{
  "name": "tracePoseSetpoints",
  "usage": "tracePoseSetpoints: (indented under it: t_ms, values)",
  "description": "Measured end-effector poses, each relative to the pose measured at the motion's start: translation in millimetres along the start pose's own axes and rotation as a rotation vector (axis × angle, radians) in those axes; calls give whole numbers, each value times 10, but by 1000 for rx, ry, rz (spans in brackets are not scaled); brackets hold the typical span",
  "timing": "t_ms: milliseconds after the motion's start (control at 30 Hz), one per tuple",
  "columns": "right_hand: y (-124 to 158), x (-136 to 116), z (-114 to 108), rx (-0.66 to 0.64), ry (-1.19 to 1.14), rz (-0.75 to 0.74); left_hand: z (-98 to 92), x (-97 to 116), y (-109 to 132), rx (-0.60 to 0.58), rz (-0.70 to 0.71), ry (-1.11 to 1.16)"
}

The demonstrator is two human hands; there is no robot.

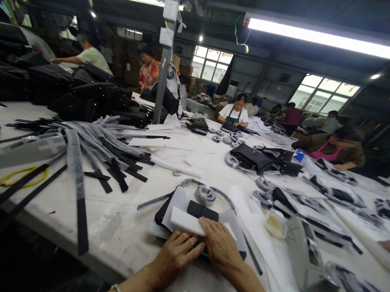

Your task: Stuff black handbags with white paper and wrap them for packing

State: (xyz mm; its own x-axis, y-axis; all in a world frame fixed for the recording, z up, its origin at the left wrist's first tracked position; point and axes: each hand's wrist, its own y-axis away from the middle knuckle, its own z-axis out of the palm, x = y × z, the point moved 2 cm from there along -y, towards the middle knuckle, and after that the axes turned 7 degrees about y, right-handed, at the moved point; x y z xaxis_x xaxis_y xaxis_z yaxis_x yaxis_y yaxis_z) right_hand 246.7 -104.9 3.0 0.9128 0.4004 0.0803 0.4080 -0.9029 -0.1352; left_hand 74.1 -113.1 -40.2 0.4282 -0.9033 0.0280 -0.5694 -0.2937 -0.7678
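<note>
In front of me a black bag [162,210] lies on the table, with white wrapping and a folded white foam sheet [185,221] on top. My left hand [175,256] is closed over the sheet's near edge, its fingers bent and thumb hidden. Beside it, my right hand [220,245] grips the same edge further right, fingertips resting on the white sheet. A small black piece [203,211] shows just beyond the sheet. Behind that sits a coiled strap in clear plastic [205,194]. How the bag's near side looks is hidden by my hands.
Left lie black straps in plastic sleeves [74,165], a grey tape dispenser [24,151] and a yellow ring [25,177]. At right stand another grey dispenser [307,259] and more bags [249,156]. A metal post [164,70] rises behind. Several co-workers are around the table.
</note>
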Motion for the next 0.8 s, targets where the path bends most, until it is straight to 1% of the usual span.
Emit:
tracePoseSetpoints:
  t_ms: [67, 100, 200, 300, 400, 500, 600, 667, 733, 800]
  values:
    - [73, -20, 88, 6, -15, 32, 5, 6, 16, 3, -5, 16]
    - [94, -41, 92, 17, -15, 42, 7, 5, 25, 6, -17, 20]
    - [85, -146, -35, 35, 18, 71, 1, -3, 47, 18, -62, 26]
    - [26, -270, -214, -35, 107, 119, -29, -5, 56, 6, -76, 57]
    - [25, -340, -260, -82, 144, 166, -71, -2, 44, -16, -78, 116]
    - [113, -320, -158, -53, 84, 197, -105, -2, 28, -34, -74, 175]
    - [213, -255, -19, -74, -19, 181, -165, -8, 22, -6, -82, 264]
    - [248, -224, 43, -96, -68, 149, -260, -4, 5, 38, -116, 349]
    - [257, -214, 88, -100, -74, 136, -404, 22, -55, 84, -139, 397]
    - [253, -224, 138, -72, -42, 144, -549, 64, -179, 88, -104, 388]
